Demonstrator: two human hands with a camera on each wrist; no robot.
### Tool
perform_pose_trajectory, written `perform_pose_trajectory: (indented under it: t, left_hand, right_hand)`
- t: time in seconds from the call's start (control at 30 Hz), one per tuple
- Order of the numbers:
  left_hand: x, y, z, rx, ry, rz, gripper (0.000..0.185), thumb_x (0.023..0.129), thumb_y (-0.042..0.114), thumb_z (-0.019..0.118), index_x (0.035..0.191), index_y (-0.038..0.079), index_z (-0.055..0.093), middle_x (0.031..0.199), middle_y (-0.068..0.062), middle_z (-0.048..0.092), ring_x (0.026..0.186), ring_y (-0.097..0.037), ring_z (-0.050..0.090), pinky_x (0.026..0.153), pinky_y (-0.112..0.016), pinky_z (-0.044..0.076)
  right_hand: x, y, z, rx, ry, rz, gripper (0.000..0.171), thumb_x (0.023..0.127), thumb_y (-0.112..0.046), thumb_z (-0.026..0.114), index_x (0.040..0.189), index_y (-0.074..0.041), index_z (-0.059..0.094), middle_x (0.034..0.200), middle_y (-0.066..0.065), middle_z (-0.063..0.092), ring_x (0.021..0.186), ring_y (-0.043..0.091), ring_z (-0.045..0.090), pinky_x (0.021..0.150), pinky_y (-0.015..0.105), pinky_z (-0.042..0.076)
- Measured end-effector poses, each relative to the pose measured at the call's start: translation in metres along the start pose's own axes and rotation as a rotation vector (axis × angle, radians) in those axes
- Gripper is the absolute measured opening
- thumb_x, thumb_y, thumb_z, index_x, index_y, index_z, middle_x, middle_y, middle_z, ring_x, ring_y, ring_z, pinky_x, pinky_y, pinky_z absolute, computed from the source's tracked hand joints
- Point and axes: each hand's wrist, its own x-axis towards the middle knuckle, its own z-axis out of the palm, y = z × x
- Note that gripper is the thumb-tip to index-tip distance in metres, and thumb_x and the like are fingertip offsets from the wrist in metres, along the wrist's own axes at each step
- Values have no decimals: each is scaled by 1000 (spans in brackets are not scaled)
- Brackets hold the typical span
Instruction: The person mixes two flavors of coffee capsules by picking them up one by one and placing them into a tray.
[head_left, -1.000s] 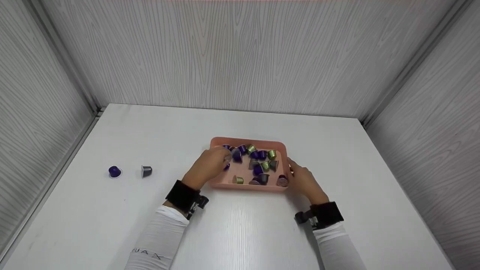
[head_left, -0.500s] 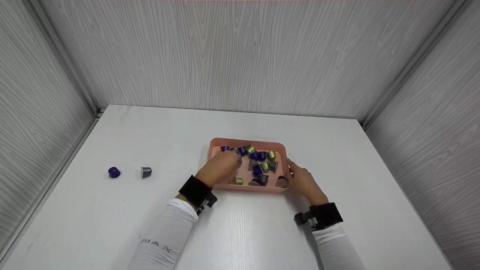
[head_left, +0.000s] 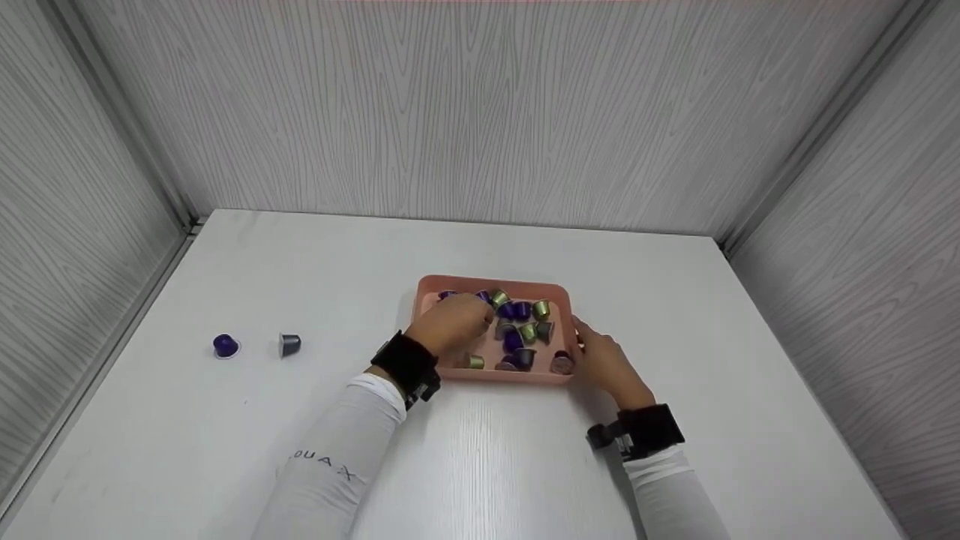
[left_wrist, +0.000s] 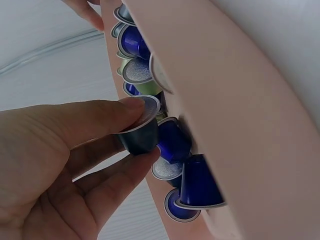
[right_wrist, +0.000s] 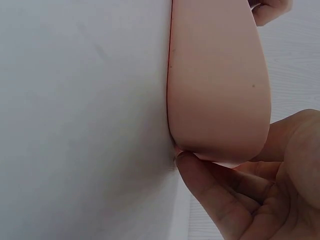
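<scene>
A pink tray (head_left: 495, 284) at the middle of the white table holds several purple, green and grey coffee capsules (head_left: 517, 330). My left hand (head_left: 459, 322) reaches into the tray's left half. In the left wrist view its thumb and fingers pinch a dark grey capsule (left_wrist: 140, 137) just above the pile, beside the tray's wall (left_wrist: 240, 100). My right hand (head_left: 600, 358) holds the tray's right side. In the right wrist view its fingers (right_wrist: 200, 187) curl under the tray's corner (right_wrist: 215, 90).
A purple capsule (head_left: 225, 346) and a grey capsule (head_left: 289, 344) stand apart on the table at the left. Grey panelled walls close in the table at the back and on both sides.
My left hand has moved to the right, deeper over the tray's capsules. The right hand, the tray and the two loose capsules have stayed put.
</scene>
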Motion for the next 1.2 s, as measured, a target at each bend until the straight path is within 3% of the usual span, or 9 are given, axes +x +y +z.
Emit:
perform_pose_trajectory:
  t: [0.13, 0.23, 0.37, 0.43, 0.53, 0.67, 0.77, 0.93, 1.2]
  left_hand:
    - [1, -1, 0, 16, -26, -5, 20, 93, 1, 54, 87, 6, 72, 79, 2, 62, 72, -14, 55, 66, -29, 48]
    - [0, -2, -1, 10, -65, -33, 19, 93, 4, 57, 104, 6, 73, 100, -4, 69, 91, -19, 62, 80, -32, 51]
    - [0, -2, -3, 36, -95, -47, 31, 93, 6, 62, 123, 7, 67, 121, -9, 66, 111, -24, 60, 93, -35, 49]
    - [0, -3, -4, 61, -88, -26, 31, 93, 6, 62, 124, 7, 67, 121, -9, 66, 111, -25, 61, 93, -35, 49]
    - [-3, -5, -7, 92, -47, 19, 26, 93, 5, 61, 118, 6, 70, 113, -7, 69, 103, -21, 63, 88, -33, 50]
    - [-14, -11, -11, 106, 16, 85, 20, 89, 10, 70, 109, 6, 71, 103, -6, 69, 95, -21, 63, 85, -35, 51]
    - [-23, -16, -14, 127, 53, 92, 22, 89, 16, 72, 109, 7, 69, 106, -6, 67, 99, -24, 63, 86, -39, 52]
    - [-39, -26, -17, 166, 125, 80, 23, 97, 20, 61, 115, 7, 66, 115, -7, 63, 105, -26, 62, 80, -42, 55]
    - [-66, -49, -19, 204, 248, 152, 36, 94, 23, 66, 122, 1, 64, 126, -15, 59, 117, -34, 55, 98, -46, 46]
  right_hand:
    - [0, 0, 0, -4, 3, -13, 50, 100, -13, 50, 147, 2, 39, 114, 21, 66, 98, 32, 65, 74, 44, 52]
    - [0, 0, 0, -1, 4, -4, 50, 101, -14, 50, 148, 1, 39, 113, 20, 66, 96, 31, 65, 74, 43, 52]
    - [0, 0, 0, 4, 2, 10, 51, 100, -15, 50, 148, -1, 39, 112, 18, 66, 87, 26, 64, 71, 41, 50]
    - [0, 0, 0, -1, 5, 4, 51, 100, -14, 50, 148, 0, 39, 110, 18, 67, 82, 24, 62, 69, 40, 49]
    - [0, 0, 0, -8, 9, 3, 51, 100, -14, 51, 148, -1, 40, 110, 17, 67, 76, 21, 59, 67, 39, 48]
    - [-1, -2, -1, -7, 1, 6, 52, 101, -15, 50, 149, -1, 38, 112, 18, 67, 81, 23, 62, 70, 41, 50]
    - [-1, -3, -2, -11, -1, -2, 52, 101, -15, 51, 149, 0, 37, 113, 19, 67, 86, 25, 64, 72, 43, 51]
    - [0, -3, -1, -35, 6, -12, 52, 100, -14, 51, 149, 0, 38, 104, 16, 68, 72, 21, 58, 65, 40, 47]
    - [2, -2, -2, -50, 5, -6, 52, 100, -14, 51, 148, -1, 39, 90, 9, 66, 63, 18, 50, 60, 35, 42]
